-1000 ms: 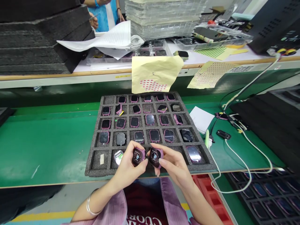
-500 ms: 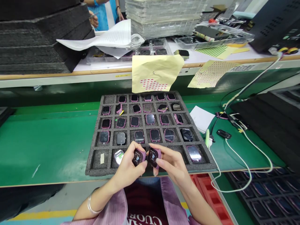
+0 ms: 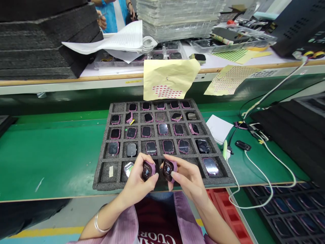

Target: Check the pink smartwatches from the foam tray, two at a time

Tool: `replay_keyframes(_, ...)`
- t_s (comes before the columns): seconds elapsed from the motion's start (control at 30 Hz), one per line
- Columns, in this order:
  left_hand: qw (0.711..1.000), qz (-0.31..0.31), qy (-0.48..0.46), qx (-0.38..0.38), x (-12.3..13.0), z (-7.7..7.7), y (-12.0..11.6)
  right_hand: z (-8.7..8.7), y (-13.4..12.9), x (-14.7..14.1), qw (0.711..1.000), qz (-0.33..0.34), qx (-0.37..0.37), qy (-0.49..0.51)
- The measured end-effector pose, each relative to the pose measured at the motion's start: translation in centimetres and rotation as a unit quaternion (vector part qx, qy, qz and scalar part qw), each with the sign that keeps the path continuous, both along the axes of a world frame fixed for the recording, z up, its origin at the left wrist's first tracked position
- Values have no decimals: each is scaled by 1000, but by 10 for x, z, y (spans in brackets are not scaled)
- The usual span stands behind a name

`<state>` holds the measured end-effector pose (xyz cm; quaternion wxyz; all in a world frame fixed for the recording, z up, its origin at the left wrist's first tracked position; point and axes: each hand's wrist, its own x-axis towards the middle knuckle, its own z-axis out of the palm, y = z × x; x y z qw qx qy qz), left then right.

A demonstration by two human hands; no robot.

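Observation:
My left hand [image 3: 139, 179] holds a purple-cased watch [image 3: 147, 170], its lit dark screen facing up between thumb and fingers. In my right hand [image 3: 190, 176] is a second purple-cased watch [image 3: 168, 169], also with a lit screen, pinched by thumb and fingertips. The two watches are a small gap apart, over the front row of a grey foam tray [image 3: 102, 185]. Most compartments of this tray hold watches with dark screens. One front compartment near my left hand holds a shiny round-cornered piece [image 3: 128, 168] with a green mark.
Right of the tray lie white paper [image 3: 219, 128], a small black device [image 3: 243, 145] and white cables. Yellow sticker sheets [image 3: 170, 76] hang from the shelf edge [image 3: 101, 83]. Foam trays are stacked at upper left. Another person's hands show behind the shelf.
Both hands have moved slightly apart, so the gap between the two watches is wider. The watch in my left hand has turned a little.

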<state>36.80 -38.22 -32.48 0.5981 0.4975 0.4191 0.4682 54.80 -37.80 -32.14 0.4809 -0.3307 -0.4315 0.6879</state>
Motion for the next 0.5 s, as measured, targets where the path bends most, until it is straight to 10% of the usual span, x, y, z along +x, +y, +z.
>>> replay_keyframes(0.5,999,34,7,-6,1,2,1,1,1,3,1000,1,12,-12)
